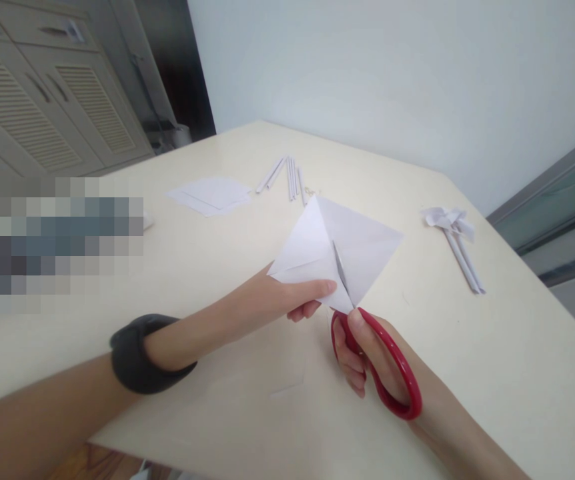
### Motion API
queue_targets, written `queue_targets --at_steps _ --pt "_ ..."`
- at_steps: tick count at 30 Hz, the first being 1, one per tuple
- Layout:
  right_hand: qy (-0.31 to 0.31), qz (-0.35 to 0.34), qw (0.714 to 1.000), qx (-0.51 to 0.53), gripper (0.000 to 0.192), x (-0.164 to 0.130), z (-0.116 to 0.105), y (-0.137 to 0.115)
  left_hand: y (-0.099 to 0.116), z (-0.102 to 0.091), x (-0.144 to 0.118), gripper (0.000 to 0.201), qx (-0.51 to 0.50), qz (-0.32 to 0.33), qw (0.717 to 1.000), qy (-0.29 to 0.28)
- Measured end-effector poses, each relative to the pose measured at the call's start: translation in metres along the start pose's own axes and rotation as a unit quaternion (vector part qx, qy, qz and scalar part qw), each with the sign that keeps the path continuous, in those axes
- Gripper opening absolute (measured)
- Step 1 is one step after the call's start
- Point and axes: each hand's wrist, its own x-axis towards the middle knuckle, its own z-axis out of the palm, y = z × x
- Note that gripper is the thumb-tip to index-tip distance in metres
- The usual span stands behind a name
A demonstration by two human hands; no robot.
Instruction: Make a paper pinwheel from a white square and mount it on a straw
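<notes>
My left hand (287, 297) pinches the near left edge of a folded white paper square (362, 250), holding it up above the cream table (517, 373). My right hand (367, 360) grips red-handled scissors (392, 373), thumb through one loop. The metal blades (341, 273) lie along a crease from the paper's near corner toward its middle. A black band (137, 353) wraps my left wrist.
A stack of white sheets (212, 195) and several rolled paper sticks (287, 177) lie at the far side. A paper pinwheel on sticks (455, 233) rests at the right. A pixelated patch (47, 240) covers the left. Cabinets (57, 100) stand behind.
</notes>
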Motion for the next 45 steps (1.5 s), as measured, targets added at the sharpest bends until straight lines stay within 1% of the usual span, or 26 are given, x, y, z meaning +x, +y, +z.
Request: queue_targets --at_steps 3,5,7,9,13,17,21,28,36,45 --pt "0.007 0.008 1.0 -0.005 0.043 0.0 -0.001 0.001 -0.004 0.001 0.001 0.05 -0.004 0.006 1.0 0.006" --pt "0.018 0.014 1.0 -0.008 0.043 0.0 -0.002 0.001 -0.006 0.001 0.002 0.05 -0.029 0.032 0.999 0.026" --pt "0.029 0.016 0.999 -0.014 0.042 0.0 -0.002 0.0 -0.008 0.001 0.002 0.046 -0.065 0.064 0.994 0.054" --pt "0.036 0.019 0.999 -0.024 0.042 0.0 -0.002 -0.002 -0.009 0.001 0.002 0.041 -0.083 0.081 0.991 0.071" --pt "0.035 0.017 0.999 -0.018 0.043 -0.001 -0.002 -0.006 -0.01 0.001 0.002 0.035 -0.072 0.091 0.99 0.083" --pt "0.022 0.024 0.999 -0.003 0.046 -0.002 -0.002 -0.01 -0.007 0.0 0.002 0.036 -0.04 0.089 0.993 0.06" --pt "0.008 0.016 1.0 0.005 0.048 -0.002 -0.004 -0.011 -0.002 0.0 0.001 0.039 -0.017 0.078 0.995 0.063" --pt "0.012 0.007 1.0 0.008 0.05 0.0 -0.003 -0.007 -0.005 0.0 0.002 0.035 -0.034 0.108 0.993 0.04" --pt "0.018 0.023 1.0 0.002 0.044 -0.003 -0.004 -0.01 -0.005 -0.001 0.003 0.035 -0.045 0.102 0.993 0.043" --pt "0.011 0.021 1.0 -0.002 0.041 -0.005 -0.003 -0.008 -0.01 -0.001 0.003 0.035 -0.052 0.105 0.992 0.046"
